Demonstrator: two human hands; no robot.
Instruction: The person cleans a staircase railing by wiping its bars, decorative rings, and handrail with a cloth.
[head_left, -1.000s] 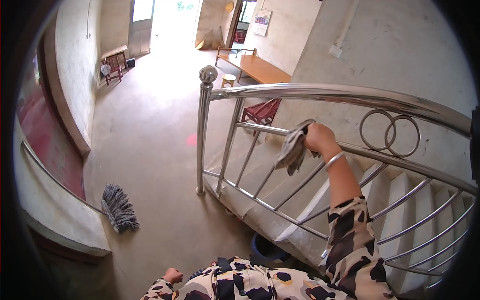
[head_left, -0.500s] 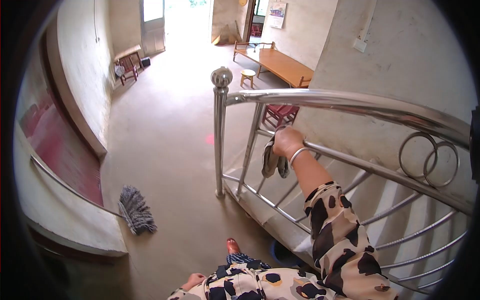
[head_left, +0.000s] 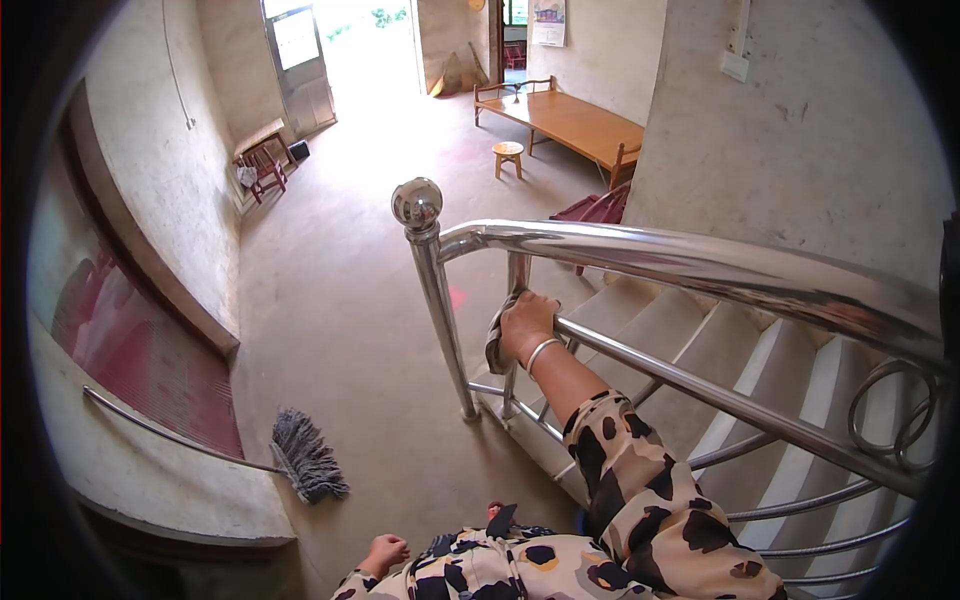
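My right hand is closed round a grey-brown cloth, pressed against the railing where the lower rail meets an upright near the end post. The stainless steel railing runs from a post topped with a ball toward the right edge. A silver bangle sits on my right wrist. My left hand hangs low by my body at the bottom, its fingers curled in, with nothing visible in them.
Concrete stairs lie beyond the railing. A grey mop rests on the floor at the left, beside a low wall. Farther off are a wooden bed, a small stool, a red chair and an open doorway.
My right hand has slid along the lower rail toward the end post with the cloth, reaching the upright. The view has shifted, and the left hand stays low.
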